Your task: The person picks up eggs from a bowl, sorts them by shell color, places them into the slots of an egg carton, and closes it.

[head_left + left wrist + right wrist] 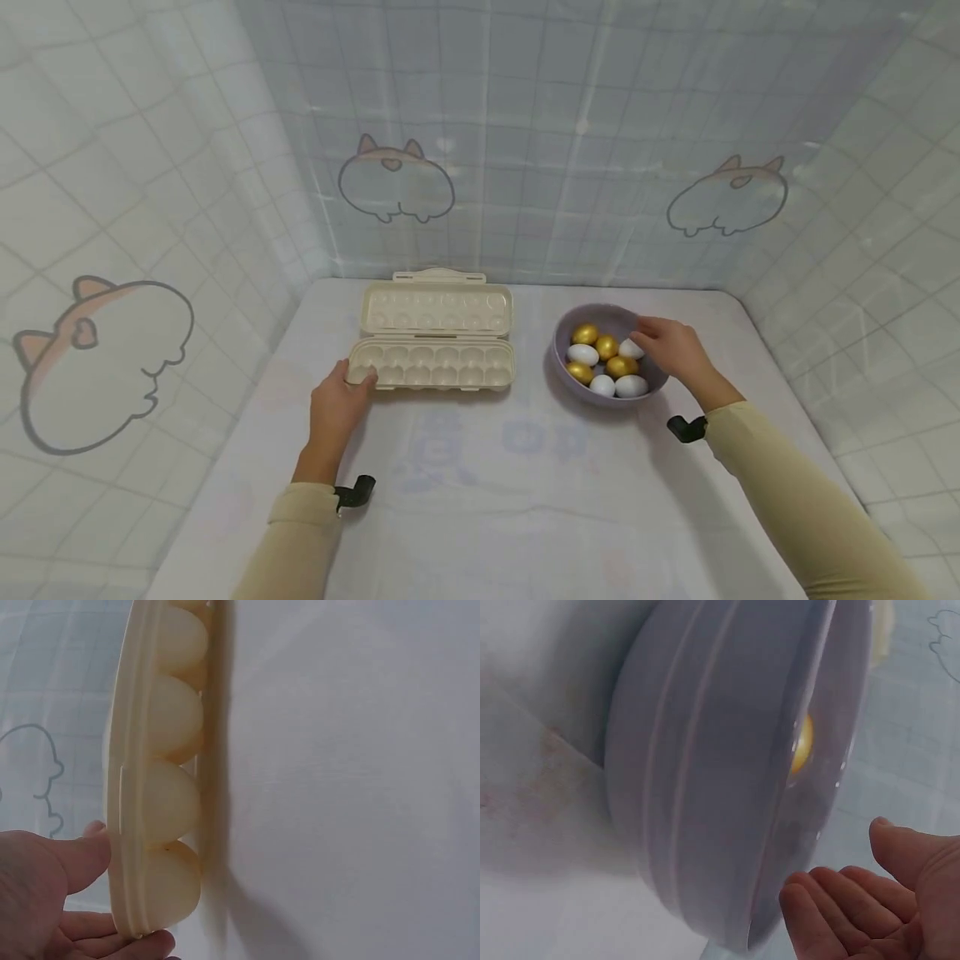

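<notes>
My left hand [335,408] grips the left end of a cream plastic egg carton [435,368], thumb above and fingers beneath in the left wrist view. The carton's lid [437,308] is folded back, and no eggs show in its two rows of wells. To the right, a purple bowl [652,379] holds several gold eggs [622,367] and several white eggs [583,356]. My right hand [675,350] is over the bowl's right rim, fingertips near a white egg [632,350]. In the right wrist view its thumb stands apart from the bent fingers, with nothing between them.
Carton and bowl stand side by side on a white tabletop [480,517], with a gap between them. Grid-patterned sheets [540,208] rise behind and on both sides. Each sleeve cuff has a dark wrist mount [356,492].
</notes>
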`<state>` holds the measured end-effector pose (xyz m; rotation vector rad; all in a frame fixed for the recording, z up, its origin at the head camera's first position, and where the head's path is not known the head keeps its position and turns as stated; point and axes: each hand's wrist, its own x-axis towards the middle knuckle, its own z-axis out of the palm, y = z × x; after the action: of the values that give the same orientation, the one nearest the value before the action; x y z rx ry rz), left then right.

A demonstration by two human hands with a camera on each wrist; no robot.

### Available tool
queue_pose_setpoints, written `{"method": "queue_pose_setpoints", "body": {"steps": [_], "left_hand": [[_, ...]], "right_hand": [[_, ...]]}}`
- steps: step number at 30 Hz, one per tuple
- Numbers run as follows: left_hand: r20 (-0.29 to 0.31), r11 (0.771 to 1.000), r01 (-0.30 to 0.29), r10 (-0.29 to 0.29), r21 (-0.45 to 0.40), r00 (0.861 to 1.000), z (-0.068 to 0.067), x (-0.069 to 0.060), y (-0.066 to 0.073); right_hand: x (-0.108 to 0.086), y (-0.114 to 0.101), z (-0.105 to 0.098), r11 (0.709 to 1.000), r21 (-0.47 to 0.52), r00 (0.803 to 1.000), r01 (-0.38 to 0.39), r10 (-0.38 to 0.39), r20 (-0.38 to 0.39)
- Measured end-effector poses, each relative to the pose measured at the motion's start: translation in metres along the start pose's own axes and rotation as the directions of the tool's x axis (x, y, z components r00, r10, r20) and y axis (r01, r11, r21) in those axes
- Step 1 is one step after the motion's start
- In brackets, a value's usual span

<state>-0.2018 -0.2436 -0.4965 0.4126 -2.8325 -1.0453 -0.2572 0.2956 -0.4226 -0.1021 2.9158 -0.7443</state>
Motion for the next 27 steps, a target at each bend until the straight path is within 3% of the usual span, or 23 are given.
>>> {"method": "queue_pose_setpoints", "body": {"steps": [8,15,23,27], "left_hand": [[-0.027,0.998,-0.063,0.063,0.025,0.998,0.004,-0.004,-0.006],[0.014,0.999,-0.046,0.046,0.005,0.999,0.001,-0.008,-0.006],[0.009,1.000,-0.024,0.024,-0.004,1.000,0.002,-0.012,-0.009],[0.005,1.000,-0.027,0.027,-0.005,1.000,0.002,-0.013,-0.008]], "right_hand": [[0.026,-0.006,0.007,1.000,0.005,1.000,0.005,-0.005,0.019],[0.037,-0.009,0.016,0.999,-0.046,0.999,0.018,-0.016,0.029],[0.045,-0.007,0.023,0.988,-0.146,0.994,0.054,-0.039,0.098],[0.048,-0.006,0.025,0.986,-0.151,0.991,0.065,-0.046,0.126]]}}
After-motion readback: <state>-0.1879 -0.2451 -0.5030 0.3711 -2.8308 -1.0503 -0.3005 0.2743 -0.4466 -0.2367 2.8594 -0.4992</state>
